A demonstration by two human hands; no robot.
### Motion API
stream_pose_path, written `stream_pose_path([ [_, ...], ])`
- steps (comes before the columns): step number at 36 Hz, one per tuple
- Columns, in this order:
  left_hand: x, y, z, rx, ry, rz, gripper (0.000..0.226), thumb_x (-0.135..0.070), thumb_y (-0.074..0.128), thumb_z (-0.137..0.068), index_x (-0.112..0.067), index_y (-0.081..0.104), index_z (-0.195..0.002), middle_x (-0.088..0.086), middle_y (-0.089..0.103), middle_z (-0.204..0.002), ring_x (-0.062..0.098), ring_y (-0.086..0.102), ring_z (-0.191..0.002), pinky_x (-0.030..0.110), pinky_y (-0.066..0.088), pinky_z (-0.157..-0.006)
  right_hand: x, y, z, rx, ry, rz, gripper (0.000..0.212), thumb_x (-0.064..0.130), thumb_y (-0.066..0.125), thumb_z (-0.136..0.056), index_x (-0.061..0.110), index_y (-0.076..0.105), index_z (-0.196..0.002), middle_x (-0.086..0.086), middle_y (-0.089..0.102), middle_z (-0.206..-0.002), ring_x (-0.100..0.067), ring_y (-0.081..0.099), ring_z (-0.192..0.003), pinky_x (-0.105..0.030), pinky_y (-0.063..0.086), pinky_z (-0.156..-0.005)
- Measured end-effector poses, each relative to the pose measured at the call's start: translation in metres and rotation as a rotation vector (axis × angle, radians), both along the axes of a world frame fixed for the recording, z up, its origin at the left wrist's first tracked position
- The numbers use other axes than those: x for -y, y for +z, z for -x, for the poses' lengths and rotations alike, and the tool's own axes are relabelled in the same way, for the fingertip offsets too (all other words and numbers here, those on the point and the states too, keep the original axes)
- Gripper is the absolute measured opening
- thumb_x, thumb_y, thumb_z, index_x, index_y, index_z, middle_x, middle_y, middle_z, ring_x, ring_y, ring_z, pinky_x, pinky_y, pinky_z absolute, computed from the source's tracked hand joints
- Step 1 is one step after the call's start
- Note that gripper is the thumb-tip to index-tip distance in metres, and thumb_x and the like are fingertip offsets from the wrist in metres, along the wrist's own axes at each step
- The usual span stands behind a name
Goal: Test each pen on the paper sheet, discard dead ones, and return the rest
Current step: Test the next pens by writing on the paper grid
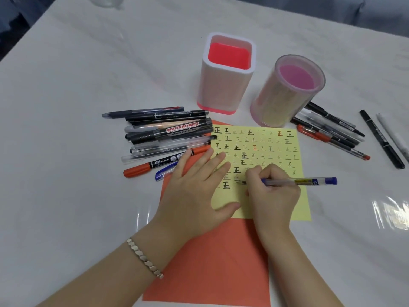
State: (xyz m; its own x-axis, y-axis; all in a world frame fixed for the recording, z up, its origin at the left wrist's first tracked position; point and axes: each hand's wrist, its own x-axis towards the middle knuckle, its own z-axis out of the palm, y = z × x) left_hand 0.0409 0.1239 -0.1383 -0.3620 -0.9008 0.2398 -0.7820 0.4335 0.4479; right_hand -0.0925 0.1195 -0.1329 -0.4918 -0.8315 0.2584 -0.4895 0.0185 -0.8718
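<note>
Head view: fingers (257,172) of the right hand (273,192) pinch a clear blue-capped plastic pen (309,181), tip on the lower rows of the yellow paper sheet (299,207). The left hand (194,191) lies with fingers spread, pressing that sheet's left edge. This is the testing step; ink flow seems unclear. Next, judge the mark, then sort.

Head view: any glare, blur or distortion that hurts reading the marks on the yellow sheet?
Head view: glare streaks on the glossy table cover at right; yellow sheet evenly lit, bold marks sharp, faint ones hard to read; wide-angle lens makes the round holder look tilted; top corners soft.
</note>
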Motion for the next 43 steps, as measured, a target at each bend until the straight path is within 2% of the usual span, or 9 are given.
stream_pose_path([
  [6,0.0001,-0.0003,-0.0003,0.001,-0.002,-0.003,0.070,-0.061,0.050,-0.070,-0.016,0.061,-0.123,-0.003,0.052,-0.135,0.015,0.041,-0.131,0.048,0.018,-0.110,0.0002,0.0027,0.0008,0.034,0.007,-0.014,0.040,0.036,0.046,-0.063,0.000,0.038,-0.047,-0.024,0.044,-0.045,-0.039,0.044,-0.048,-0.033,0.034,-0.049],
  [12,0.0006,0.0001,-0.0001,0.009,-0.005,-0.007,0.070,-0.062,0.050,-0.070,-0.017,0.061,-0.123,-0.003,0.051,-0.136,0.014,0.040,-0.131,0.047,0.017,-0.111,-0.0001,0.0028,0.0005,0.019,0.025,-0.026,0.039,0.034,0.047,-0.064,0.000,0.039,-0.047,-0.024,0.044,-0.044,-0.037,0.044,-0.047,-0.032,0.034,-0.050],
  [19,0.0007,-0.0009,0.0002,0.009,-0.002,-0.008,0.071,-0.062,0.049,-0.070,-0.017,0.060,-0.123,-0.003,0.051,-0.136,0.014,0.040,-0.132,0.047,0.016,-0.111,0.0001,0.0029,0.0010,0.033,0.013,-0.052,0.031,0.016,0.052,-0.065,0.001,0.034,-0.046,-0.022,0.041,-0.044,-0.036,0.041,-0.044,-0.030,0.032,-0.048],
  [21,0.0005,-0.0010,0.0002,0.009,0.001,-0.004,0.070,-0.062,0.049,-0.070,-0.017,0.061,-0.123,-0.003,0.052,-0.136,0.014,0.040,-0.131,0.047,0.017,-0.111,0.0003,0.0031,0.0012,0.043,0.005,-0.043,0.031,0.017,0.052,-0.066,0.000,0.035,-0.046,-0.027,0.042,-0.045,-0.037,0.042,-0.044,-0.029,0.031,-0.048],
  [26,0.0008,-0.0014,0.0001,0.009,0.000,0.001,0.070,-0.062,0.050,-0.070,-0.017,0.060,-0.123,-0.003,0.051,-0.136,0.014,0.040,-0.131,0.047,0.016,-0.111,0.0002,0.0020,0.0010,-0.001,0.029,-0.019,0.035,0.031,0.046,-0.064,0.005,0.034,-0.046,-0.023,0.040,-0.042,-0.037,0.041,-0.042,-0.034,0.034,-0.046],
  [32,0.0009,-0.0010,0.0002,0.012,0.003,-0.009,0.070,-0.062,0.049,-0.070,-0.018,0.061,-0.123,-0.004,0.051,-0.136,0.013,0.039,-0.132,0.048,0.018,-0.111,0.0000,0.0027,0.0007,0.016,-0.004,-0.022,0.032,0.015,0.051,-0.067,0.005,0.029,-0.046,-0.024,0.039,-0.044,-0.034,0.038,-0.044,-0.028,0.029,-0.048],
  [35,0.0011,-0.0009,0.0000,0.009,0.001,-0.011,0.070,-0.062,0.049,-0.070,-0.018,0.060,-0.124,-0.004,0.050,-0.137,0.013,0.038,-0.132,0.047,0.017,-0.111,-0.0002,0.0033,0.0012,0.043,-0.003,-0.037,0.031,0.016,0.052,-0.066,0.004,0.032,-0.045,-0.025,0.041,-0.045,-0.036,0.040,-0.045,-0.027,0.030,-0.048],
  [39,0.0009,-0.0006,-0.0002,0.013,0.000,-0.014,0.071,-0.062,0.049,-0.071,-0.018,0.059,-0.125,-0.004,0.050,-0.137,0.013,0.037,-0.133,0.047,0.015,-0.112,0.0000,0.0035,0.0006,0.046,0.022,-0.030,0.034,0.029,0.049,-0.064,0.006,0.034,-0.045,-0.024,0.043,-0.044,-0.037,0.043,-0.046,-0.029,0.032,-0.048],
  [43,0.0006,-0.0003,0.0001,0.013,-0.001,-0.009,0.071,-0.062,0.049,-0.070,-0.017,0.060,-0.124,-0.004,0.051,-0.137,0.014,0.039,-0.132,0.047,0.016,-0.111,0.0001,0.0030,0.0000,0.036,0.030,-0.031,0.033,0.026,0.051,-0.066,0.003,0.036,-0.046,-0.025,0.044,-0.045,-0.038,0.043,-0.047,-0.030,0.033,-0.049],
])
